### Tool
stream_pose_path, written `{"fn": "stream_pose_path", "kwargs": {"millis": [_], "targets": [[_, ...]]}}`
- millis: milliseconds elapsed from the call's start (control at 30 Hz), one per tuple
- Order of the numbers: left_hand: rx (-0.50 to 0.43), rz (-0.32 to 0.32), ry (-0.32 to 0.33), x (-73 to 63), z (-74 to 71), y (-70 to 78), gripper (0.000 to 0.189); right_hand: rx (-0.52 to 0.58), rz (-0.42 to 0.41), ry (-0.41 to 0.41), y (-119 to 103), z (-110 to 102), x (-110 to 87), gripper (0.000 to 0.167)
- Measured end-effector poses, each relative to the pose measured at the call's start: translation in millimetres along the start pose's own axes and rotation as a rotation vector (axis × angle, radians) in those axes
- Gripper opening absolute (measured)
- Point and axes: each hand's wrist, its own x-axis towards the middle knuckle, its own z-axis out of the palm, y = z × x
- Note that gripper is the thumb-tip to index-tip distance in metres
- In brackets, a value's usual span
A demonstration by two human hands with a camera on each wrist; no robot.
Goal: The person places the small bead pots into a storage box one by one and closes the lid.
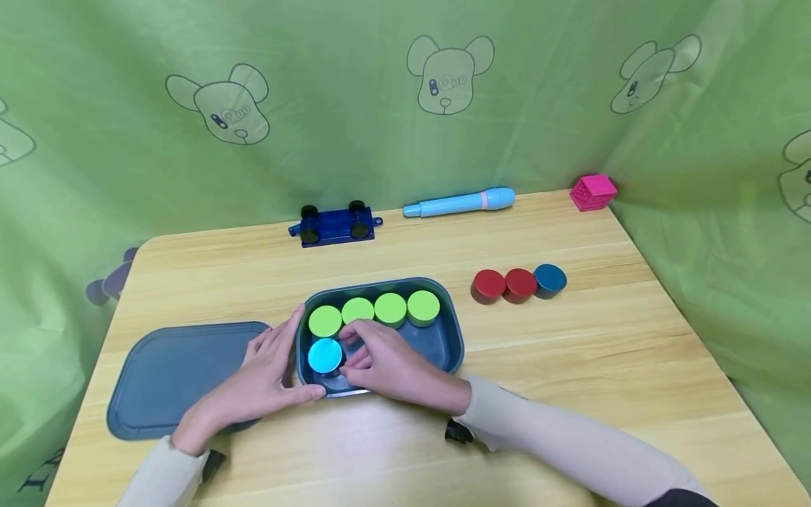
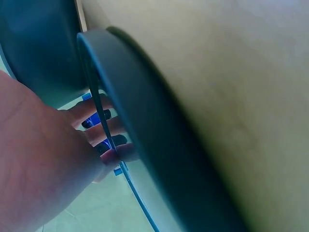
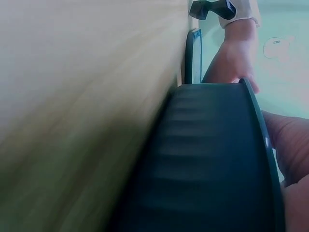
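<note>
A dark grey-blue box [image 1: 437, 348] stands uncovered on the table. Several green round blocks [image 1: 390, 308] line its far side, and a light blue round block [image 1: 325, 355] lies in its near left corner. At the box's left end my left hand [image 1: 269, 377] rests with straight fingers along the side and thumb by the front corner. My right hand [image 1: 386, 359] reaches inside, thumb and forefinger spread apart at the light blue block's right edge. In the right wrist view the box wall [image 3: 207, 159] hides the right fingertips.
A flat dark lid [image 1: 184, 373] lies left of the box. To the right are two red round blocks [image 1: 488, 286] and a dark blue one [image 1: 550, 281]. Along the back edge sit a blue wheeled toy [image 1: 336, 225], a light blue pen-shaped thing [image 1: 456, 204] and a pink cube [image 1: 593, 192].
</note>
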Motion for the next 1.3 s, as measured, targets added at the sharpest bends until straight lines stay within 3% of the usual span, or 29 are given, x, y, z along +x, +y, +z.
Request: {"fn": "stream_pose_path", "kwargs": {"millis": [400, 700, 1000, 1300], "targets": [[0.005, -0.016, 0.005, 0.2, -0.2, 1.4, 0.130, 0.026, -0.099, 0.033, 8.6, -16.6, -17.6, 0.050], [0.007, -0.026, -0.003, 0.1, -2.6, 3.1, 0.130, -0.011, -0.177, 0.121, 15.0, -36.4, -32.4, 0.042], [0.006, -0.025, -0.009, 0.4, -2.1, 3.9, 0.130, 0.025, -0.234, 0.272, 31.7, -81.6, -58.5, 0.035], [0.009, -0.026, -0.022, 0.2, -4.7, 3.7, 0.131, -0.010, -0.174, 0.355, 42.1, -124.5, -84.2, 0.035]]}}
